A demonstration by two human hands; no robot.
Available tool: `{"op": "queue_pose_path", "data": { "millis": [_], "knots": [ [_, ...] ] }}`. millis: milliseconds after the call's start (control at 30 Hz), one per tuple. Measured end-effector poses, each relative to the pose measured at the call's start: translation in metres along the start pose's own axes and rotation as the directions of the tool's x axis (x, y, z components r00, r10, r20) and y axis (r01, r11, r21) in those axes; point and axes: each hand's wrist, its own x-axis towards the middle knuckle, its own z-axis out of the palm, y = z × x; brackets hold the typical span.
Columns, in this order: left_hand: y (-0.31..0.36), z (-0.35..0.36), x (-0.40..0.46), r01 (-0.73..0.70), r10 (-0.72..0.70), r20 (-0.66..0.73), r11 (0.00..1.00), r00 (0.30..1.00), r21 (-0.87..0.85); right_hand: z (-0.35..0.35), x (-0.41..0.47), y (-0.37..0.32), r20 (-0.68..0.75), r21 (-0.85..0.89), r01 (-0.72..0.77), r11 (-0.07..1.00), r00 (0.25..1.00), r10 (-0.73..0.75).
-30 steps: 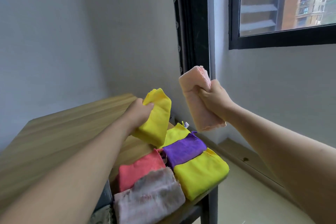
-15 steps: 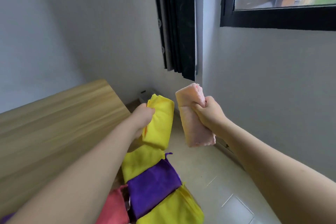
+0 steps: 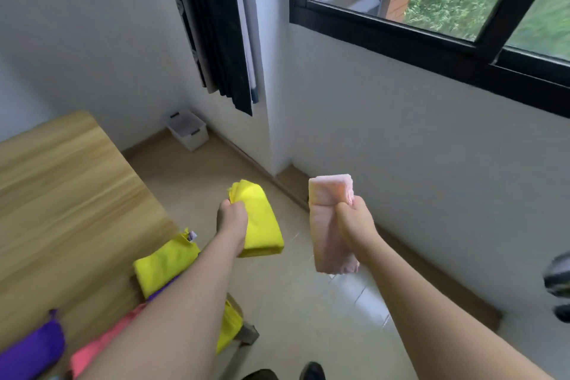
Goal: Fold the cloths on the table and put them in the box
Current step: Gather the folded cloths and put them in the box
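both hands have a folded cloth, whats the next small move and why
Probably carry both toward the white box on the floor by the wall. The left hand grips a folded yellow cloth, the right hand a folded pink cloth, both held off the table, the box some way off.

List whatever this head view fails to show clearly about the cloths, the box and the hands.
- Box by the far wall: too small to tell its contents.
- Purple cloth and coral cloth: cut off by the bottom edge; the left forearm covers part of the coral one.
- Yellow cloth on the table: partly behind that forearm.
- Left hand grip on the held yellow cloth: fingers hidden behind the hand.
- Dark object at the right edge: blurred, cropped.
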Motion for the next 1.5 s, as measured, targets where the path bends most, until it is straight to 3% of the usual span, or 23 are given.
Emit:
{"op": "queue_pose_path", "data": {
  "millis": [167, 333, 567, 667, 933, 1167, 1333, 1500],
  "knots": [
    [0.011, 0.042, 0.016, -0.007, 0.006, 0.145, 1.000, 0.989, 0.005, 0.006, 0.035, -0.001, 0.017, 0.064, -0.045, 0.997, 0.999, 0.044],
    [0.031, 0.046, 0.071, 0.022, -0.024, 0.150, 1.000, 0.988, 0.018, 0.015, 0.092, 0.001, 0.049, 0.075, -0.157, 0.985, 0.987, 0.153],
    [0.077, 0.046, 0.186, 0.127, -0.122, 0.040, 0.977, 0.992, -0.171, 0.054, 0.213, -0.062, 0.125, 0.013, -0.199, 0.980, 0.973, 0.196],
    [0.094, 0.054, 0.214, 0.182, -0.185, 0.008, 0.960, 0.983, -0.213, 0.067, 0.261, -0.105, 0.178, -0.011, -0.155, 0.988, 0.972, 0.155],
    [0.164, 0.055, 0.289, 0.176, -0.194, -0.032, 0.938, 0.980, -0.300, 0.114, 0.359, -0.169, 0.253, 0.009, -0.098, 0.995, 0.963, 0.093],
    [0.227, 0.037, 0.377, 0.208, -0.272, -0.087, 0.872, 0.958, -0.444, 0.153, 0.466, -0.262, 0.339, -0.125, 0.006, 0.992, 0.940, 0.037],
    [0.267, 0.004, 0.432, 0.220, -0.319, -0.128, 0.842, 0.939, -0.492, 0.228, 0.518, -0.330, 0.425, -0.194, 0.112, 0.975, 0.905, -0.019],
    [0.273, -0.044, 0.502, 0.254, -0.402, -0.186, 0.811, 0.897, -0.526, 0.328, 0.552, -0.355, 0.534, -0.256, 0.135, 0.957, 0.845, 0.023]
  ]
}}
